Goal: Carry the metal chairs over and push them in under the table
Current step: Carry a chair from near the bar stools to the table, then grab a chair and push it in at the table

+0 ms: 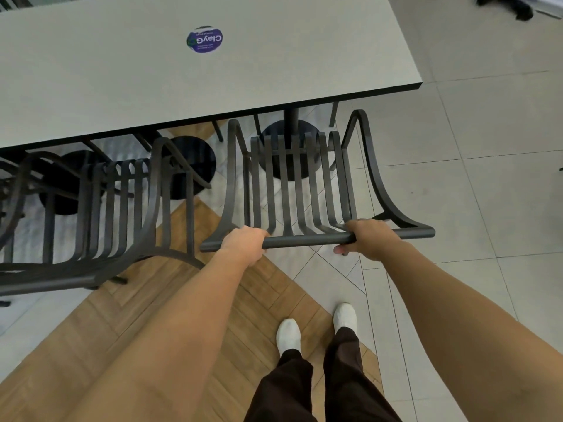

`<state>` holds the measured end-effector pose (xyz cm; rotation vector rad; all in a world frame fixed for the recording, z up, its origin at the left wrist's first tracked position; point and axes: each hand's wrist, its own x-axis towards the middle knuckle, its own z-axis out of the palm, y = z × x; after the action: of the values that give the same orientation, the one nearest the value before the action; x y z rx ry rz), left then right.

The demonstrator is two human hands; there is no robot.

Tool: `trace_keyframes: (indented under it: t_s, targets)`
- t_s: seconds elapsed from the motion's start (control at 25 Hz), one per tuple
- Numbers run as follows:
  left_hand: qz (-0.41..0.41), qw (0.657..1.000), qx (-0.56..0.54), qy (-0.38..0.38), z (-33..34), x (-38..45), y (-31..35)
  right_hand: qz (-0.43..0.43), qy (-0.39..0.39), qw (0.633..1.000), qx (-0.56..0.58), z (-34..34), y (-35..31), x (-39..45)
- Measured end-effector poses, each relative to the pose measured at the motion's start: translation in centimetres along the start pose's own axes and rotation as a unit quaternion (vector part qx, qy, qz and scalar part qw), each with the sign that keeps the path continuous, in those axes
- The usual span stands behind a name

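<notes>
Dark metal chair [300,181] at the worktop [152,86] edge, both hands on its top rail.

Chair seat and front legs hidden under the grey worktop; only slatted back and curved arms show. Second metal chair [100,208] stands just left of it, cut off by the frame edge, its front likewise under the worktop. Round black pedestal bases [195,166] partly visible through the slats. Round purple sticker [204,39] on the worktop, its small print unreadable. Floor: pale tiles [472,147] meeting wood herringbone [182,300]. Dark object at top right corner, too cropped to identify. Left hand [243,245] wrapped fully around the rail; right hand [367,239] curled over it, fingertips beneath. White shoes [288,333], dark trousers below.
</notes>
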<state>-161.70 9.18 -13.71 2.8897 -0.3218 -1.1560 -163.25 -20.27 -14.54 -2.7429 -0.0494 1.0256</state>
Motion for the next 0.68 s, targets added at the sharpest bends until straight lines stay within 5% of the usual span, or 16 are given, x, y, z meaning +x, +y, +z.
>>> trace_keyframes:
  t_s: [0.16,0.4,0.68]
  targets:
    - [0.021,0.987,-0.147,-0.062,-2.0,-1.5,0.1,0.015,0.034,0.986,0.163,-2.2,0.7,-2.6]
    - [0.045,0.993,-0.105,0.024,-7.8,0.0,6.3,0.063,0.111,0.981,0.147,-7.2,5.9,-4.2]
    - [0.105,0.981,-0.112,0.117,-16.7,5.5,23.0,0.064,0.157,0.979,0.111,-16.4,18.2,-3.1]
